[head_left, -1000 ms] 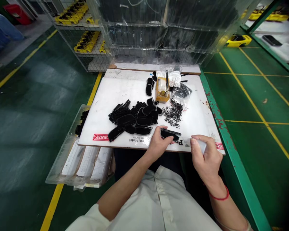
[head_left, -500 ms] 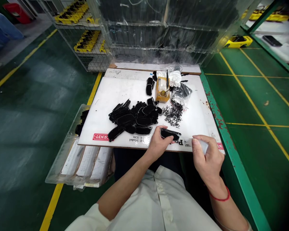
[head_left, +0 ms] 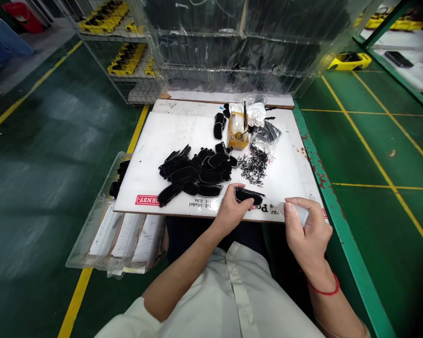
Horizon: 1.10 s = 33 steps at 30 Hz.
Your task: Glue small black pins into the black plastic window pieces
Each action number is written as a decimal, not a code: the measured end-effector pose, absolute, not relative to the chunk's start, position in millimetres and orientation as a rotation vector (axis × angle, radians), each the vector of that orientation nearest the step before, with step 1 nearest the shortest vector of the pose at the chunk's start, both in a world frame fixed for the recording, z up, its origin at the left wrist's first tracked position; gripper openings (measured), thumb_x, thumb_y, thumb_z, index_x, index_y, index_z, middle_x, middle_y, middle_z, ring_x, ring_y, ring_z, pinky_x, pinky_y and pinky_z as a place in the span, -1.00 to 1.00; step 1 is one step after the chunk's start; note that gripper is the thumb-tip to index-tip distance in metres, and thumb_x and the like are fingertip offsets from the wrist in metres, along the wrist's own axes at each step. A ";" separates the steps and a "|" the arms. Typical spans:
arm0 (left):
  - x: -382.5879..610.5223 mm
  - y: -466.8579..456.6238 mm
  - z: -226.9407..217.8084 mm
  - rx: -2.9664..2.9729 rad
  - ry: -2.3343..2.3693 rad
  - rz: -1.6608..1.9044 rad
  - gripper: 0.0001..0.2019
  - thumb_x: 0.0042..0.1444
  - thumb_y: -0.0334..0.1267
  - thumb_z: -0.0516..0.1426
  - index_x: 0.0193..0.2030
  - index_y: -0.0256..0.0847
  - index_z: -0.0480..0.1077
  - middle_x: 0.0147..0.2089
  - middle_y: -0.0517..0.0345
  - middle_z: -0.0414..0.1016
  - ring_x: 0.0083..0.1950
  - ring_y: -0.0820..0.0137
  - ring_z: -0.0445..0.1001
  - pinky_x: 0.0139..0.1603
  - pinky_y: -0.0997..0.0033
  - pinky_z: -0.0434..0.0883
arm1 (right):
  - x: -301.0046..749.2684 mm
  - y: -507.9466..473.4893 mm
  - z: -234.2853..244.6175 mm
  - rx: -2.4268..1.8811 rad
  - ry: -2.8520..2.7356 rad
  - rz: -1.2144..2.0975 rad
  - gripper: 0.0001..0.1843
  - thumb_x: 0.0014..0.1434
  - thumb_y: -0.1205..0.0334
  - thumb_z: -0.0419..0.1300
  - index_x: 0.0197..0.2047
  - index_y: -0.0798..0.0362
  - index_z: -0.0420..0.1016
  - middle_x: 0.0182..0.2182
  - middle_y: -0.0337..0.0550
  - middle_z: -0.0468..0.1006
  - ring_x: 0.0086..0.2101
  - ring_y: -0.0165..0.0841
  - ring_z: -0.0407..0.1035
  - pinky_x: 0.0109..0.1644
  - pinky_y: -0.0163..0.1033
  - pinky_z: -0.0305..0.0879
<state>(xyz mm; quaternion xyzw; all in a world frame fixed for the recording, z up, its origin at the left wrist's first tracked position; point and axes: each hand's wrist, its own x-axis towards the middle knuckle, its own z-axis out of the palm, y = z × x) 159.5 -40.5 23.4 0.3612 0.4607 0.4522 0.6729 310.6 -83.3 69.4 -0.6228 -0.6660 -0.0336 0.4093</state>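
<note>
The left hand (head_left: 232,209) is gripping a black framed panel (head_left: 248,195) by its left end, the thumb lying over its near side, and the panel is sitting above the counter's (head_left: 285,145) near edge, over printed lettering; whether it is resting there or hovering is hard to tell. The right hand (head_left: 308,230) is gripping what is looking like a whitish squeeze bottle (head_left: 302,214), its blurred tip pointing towards the panel but standing clear of it. If the bottle is carrying a liquid, as its shape is suggesting, good work is depending on bringing the tip close before pressing, pressing lightly, and staying off the dark face, where a stray drop would probably be showing. The left thumb is covering part of the panel, so the tip is needing a path around it. Small black pins (head_left: 254,166) are lying scattered just beyond, and a heap of similar panels (head_left: 186,173) is spreading farther left, so short, low movements are making best sense.
</note>
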 end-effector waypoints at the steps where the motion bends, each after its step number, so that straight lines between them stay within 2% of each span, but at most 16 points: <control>1: 159.7 -40.6 22.6 0.815 1.039 1.019 -0.64 0.03 -0.32 0.19 -0.03 -0.13 0.22 -0.30 0.24 0.43 -0.35 0.46 0.54 -0.26 0.51 0.37 | 311.4 -83.7 70.2 -1.565 -1.676 -0.088 -0.86 0.21 0.22 0.16 -0.17 0.08 0.42 -0.35 -0.15 0.53 -0.44 -0.38 0.42 -0.38 -0.32 0.32; 5: 160.3 -40.5 21.2 0.819 1.044 1.019 -0.64 0.03 -0.32 0.19 -0.03 -0.13 0.22 -0.32 0.23 0.43 -0.35 0.45 0.54 -0.26 0.50 0.38 | 313.3 -84.3 71.1 -1.560 -1.677 -0.097 -0.87 0.21 0.24 0.16 -0.18 0.09 0.42 -0.35 -0.15 0.53 -0.40 -0.38 0.43 -0.34 -0.32 0.32; 13: 161.3 -39.5 22.9 0.798 1.029 1.027 -0.65 0.02 -0.34 0.19 -0.05 -0.14 0.21 -0.25 0.22 0.42 -0.37 0.47 0.55 -0.23 0.48 0.40 | 312.9 -84.6 66.3 -1.577 -1.672 -0.071 -0.86 0.21 0.23 0.16 -0.18 0.09 0.42 -0.35 -0.15 0.53 -0.45 -0.38 0.41 -0.37 -0.32 0.32; 33: 161.8 -39.4 21.6 0.765 1.022 1.027 -0.63 0.01 -0.34 0.21 -0.04 -0.14 0.22 -0.31 0.22 0.46 -0.38 0.47 0.54 -0.24 0.48 0.41 | 311.7 -84.3 68.1 -1.567 -1.686 -0.086 -0.86 0.21 0.23 0.16 -0.17 0.08 0.42 -0.36 -0.17 0.53 -0.46 -0.40 0.41 -0.39 -0.34 0.33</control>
